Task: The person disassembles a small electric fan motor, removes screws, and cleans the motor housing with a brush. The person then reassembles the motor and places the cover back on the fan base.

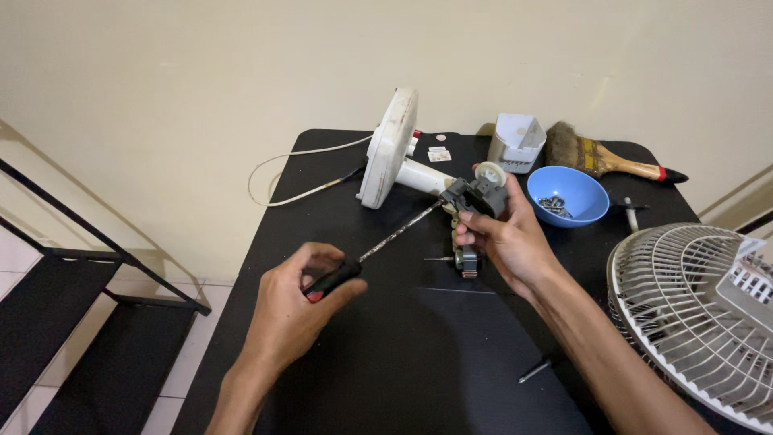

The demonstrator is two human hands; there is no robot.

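The left hand (294, 310) is gripping a black-and-red-handled screwdriver (378, 246) with fingers curled tight, aiming its long shaft at the small dark motor assembly (477, 196), which the right hand (503, 242) is clasping above the black counter (403, 362), seemingly to steady it against the tip. Nearby are lying a white fan base (390, 149), a blue bowl of screws (568, 196), a paintbrush (604, 159), a white fan grille (696, 310) and a loose screw (534, 370), none blocking the tool.

Left hand (298, 306) sits low left of centre, fingers (318, 259) curled tight, wrist bent inward. Right hand (503, 238) reaches up centre-frame, fingers pinched closed, forearm stretching from the lower right.
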